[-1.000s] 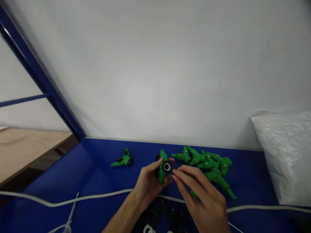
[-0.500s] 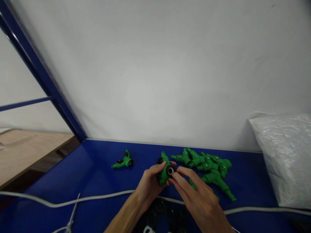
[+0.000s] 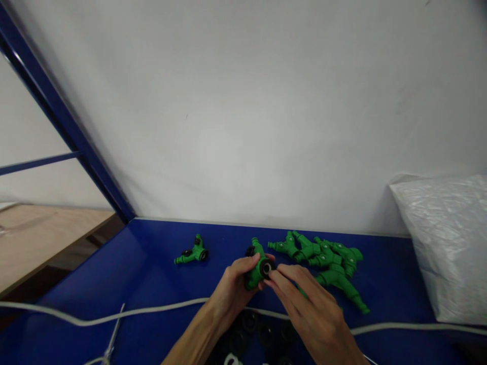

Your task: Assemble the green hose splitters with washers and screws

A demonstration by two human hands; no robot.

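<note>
A green Y-shaped hose connector (image 3: 253, 277) with a black collar nut (image 3: 263, 262) is gripped in my left hand (image 3: 233, 286), the thumb across its body. The collar's mouth faces right, and a white washer (image 3: 267, 268) shows inside it. My right hand (image 3: 310, 304) is closed, its thumb and fingertips pinched together at the lower right edge of the washer. How firmly they hold it is partly hidden by the fingers. Below the hands lie several black rings (image 3: 249, 321), dark and partly covered by my wrists, with a white ring piece (image 3: 231, 359) at the bottom edge.
Another green connector with black fittings (image 3: 195, 252) lies to the left on the blue table (image 3: 152, 274). Several green connectors (image 3: 329, 258) are heaped at right. A white cable (image 3: 160, 307) crosses the table, a cable tie (image 3: 116, 329) beside it. A plastic-wrapped package (image 3: 449, 248) leans at right.
The washer appears slightly more sunken and tilted within the black collar, my right fingertips still against it. Both hands have stayed almost in place.
</note>
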